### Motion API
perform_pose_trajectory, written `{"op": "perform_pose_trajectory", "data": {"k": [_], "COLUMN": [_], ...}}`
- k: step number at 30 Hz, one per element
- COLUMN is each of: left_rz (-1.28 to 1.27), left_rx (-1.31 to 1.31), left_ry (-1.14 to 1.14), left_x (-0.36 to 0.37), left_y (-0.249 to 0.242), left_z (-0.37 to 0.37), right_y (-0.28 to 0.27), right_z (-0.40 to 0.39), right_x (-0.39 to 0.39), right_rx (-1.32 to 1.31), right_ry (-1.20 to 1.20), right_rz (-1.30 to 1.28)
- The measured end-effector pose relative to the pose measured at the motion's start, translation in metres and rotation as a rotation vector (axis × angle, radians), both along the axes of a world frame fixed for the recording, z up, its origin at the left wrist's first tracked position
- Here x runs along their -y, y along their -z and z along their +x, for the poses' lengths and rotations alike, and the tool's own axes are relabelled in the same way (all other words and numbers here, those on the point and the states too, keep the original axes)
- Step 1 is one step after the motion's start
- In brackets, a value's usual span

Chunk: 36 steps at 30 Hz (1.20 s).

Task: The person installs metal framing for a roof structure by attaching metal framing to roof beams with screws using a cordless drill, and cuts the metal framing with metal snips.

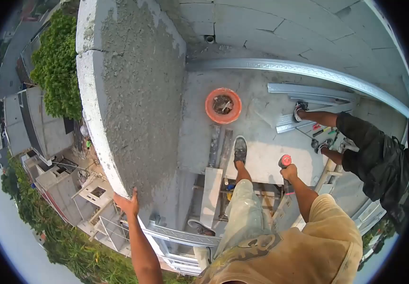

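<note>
My left hand [127,204] grips the edge of a rough, cement-coated block wall [140,85], its thumb on the grey face. The fingers on the outer side are partly hidden. In my right hand [289,173] is a red and black cordless drill [285,161], held by its handle over the floor beside my leg. Nearest to the drill are the concrete floor [266,161] and the opening at its edge.
An orange bucket [235,113] with debris stands on the floor. Metal channels [308,90] and hand tools lie near a co-worker in dark clothes [379,156]. A long metal truss [280,65] runs along the back. Planks [211,189] bridge the opening; beyond the wall is a drop to houses.
</note>
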<state>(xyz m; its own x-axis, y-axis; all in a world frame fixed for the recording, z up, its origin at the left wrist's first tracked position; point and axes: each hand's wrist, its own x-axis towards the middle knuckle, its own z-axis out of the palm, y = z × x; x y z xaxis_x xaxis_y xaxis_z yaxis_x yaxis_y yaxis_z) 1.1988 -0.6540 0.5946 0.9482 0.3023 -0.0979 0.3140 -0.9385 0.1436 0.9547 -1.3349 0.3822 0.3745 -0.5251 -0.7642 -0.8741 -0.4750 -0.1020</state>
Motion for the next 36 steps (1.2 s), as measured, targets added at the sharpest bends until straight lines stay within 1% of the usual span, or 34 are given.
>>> {"op": "perform_pose_trajectory", "data": {"k": [1, 2, 3, 5, 6, 7, 8, 9, 11, 12, 13, 14, 15, 16, 18, 19, 20, 22, 25, 26, 27, 29, 31, 33, 34, 36], "left_rz": [-0.01, 0.008, 0.03, 0.032, 0.039, 0.049, 0.066, 0.038, 0.058, 0.049, 0.051, 0.048, 0.227, 0.21, 0.147, 0.1, 0.104, 0.124, 0.144, 0.153, 0.147, 0.15, 0.17, 0.213, 0.237, 0.309], "left_rx": [0.012, -0.025, -0.063, -0.142, -0.151, -0.166, -0.127, -0.143, -0.27, -0.255, -0.333, -0.411, -0.522, -0.608, -0.794, -0.894, -0.823, -0.7, -0.699, -0.718, -0.747, -0.829, -0.924, -1.011, -1.047, -1.129], "left_ry": [0.022, 0.007, -0.007, 0.01, 0.002, -0.006, 0.02, 0.048, -0.045, -0.047, 0.015, 0.089, 0.077, 0.073, 0.178, 0.29, 0.345, 0.426, 0.442, 0.452, 0.46, 0.495, 0.535, 0.574, 0.59, 0.603], "left_x": [-0.002, 0.005, 0.01, 0.018, 0.02, 0.016, 0.004, 0.002, 0.009, 0.009, 0.008, 0.012, 0.019, 0.021, 0.012, 0.0, -0.002, -0.003, 0.023, 0.034, 0.047, 0.074, 0.096, 0.125, 0.141, 0.18], "left_y": [0.002, -0.002, -0.009, -0.021, -0.019, -0.019, -0.011, -0.013, -0.025, -0.032, -0.039, -0.042, -0.046, -0.051, -0.051, -0.047, -0.044, -0.045, -0.06, -0.066, -0.072, -0.078, -0.079, -0.073, -0.068, -0.053], "left_z": [-0.001, 0.002, 0.004, 0.011, 0.014, 0.013, 0.01, 0.01, 0.017, 0.02, 0.025, 0.029, 0.033, 0.038, 0.056, 0.061, 0.061, 0.062, 0.044, 0.038, 0.032, 0.026, 0.027, 0.042, 0.054, 0.08], "right_y": [-0.011, 0.001, -0.034, -0.042, -0.045, -0.048, -0.054, -0.059, -0.066, -0.076, -0.09, -0.086, -0.091, -0.096, -0.114, -0.132, -0.148, -0.166, -0.197, -0.204, -0.199, -0.178, -0.181, -0.181, -0.18, -0.179], "right_z": [-0.002, -0.018, -0.006, -0.012, -0.008, -0.004, -0.002, 0.0, 0.015, 0.028, 0.039, 0.039, 0.045, 0.045, 0.049, 0.05, 0.048, 0.028, -0.013, -0.025, -0.041, -0.082, -0.105, -0.119, -0.124, -0.133], "right_x": [0.007, 0.014, 0.012, 0.012, 0.013, 0.011, 0.005, 0.001, -0.007, -0.011, -0.012, -0.013, -0.012, -0.012, -0.008, -0.005, 0.002, 0.013, 0.03, 0.035, 0.04, 0.028, 0.014, -0.005, -0.014, -0.043], "right_rx": [-0.073, -0.14, -0.125, -0.184, -0.18, -0.217, -0.254, -0.254, -0.216, -0.188, -0.161, -0.14, -0.134, -0.111, -0.069, -0.026, 0.015, 0.083, 0.095, 0.099, 0.117, 0.049, 0.047, -0.018, 0.012, -0.027], "right_ry": [-0.154, -0.22, -0.222, -0.252, -0.215, -0.249, -0.287, -0.268, -0.223, -0.234, -0.244, -0.214, -0.241, -0.21, -0.156, -0.158, -0.158, -0.089, 0.043, 0.102, 0.146, 0.26, 0.415, 0.59, 0.659, 0.812], "right_rz": [-0.049, -0.033, 0.012, 0.059, 0.041, 0.102, 0.167, 0.157, 0.191, 0.208, 0.221, 0.247, 0.25, 0.264, 0.254, 0.267, 0.275, 0.257, 0.222, 0.22, 0.215, 0.048, -0.004, -0.026, -0.011, 0.02]}}
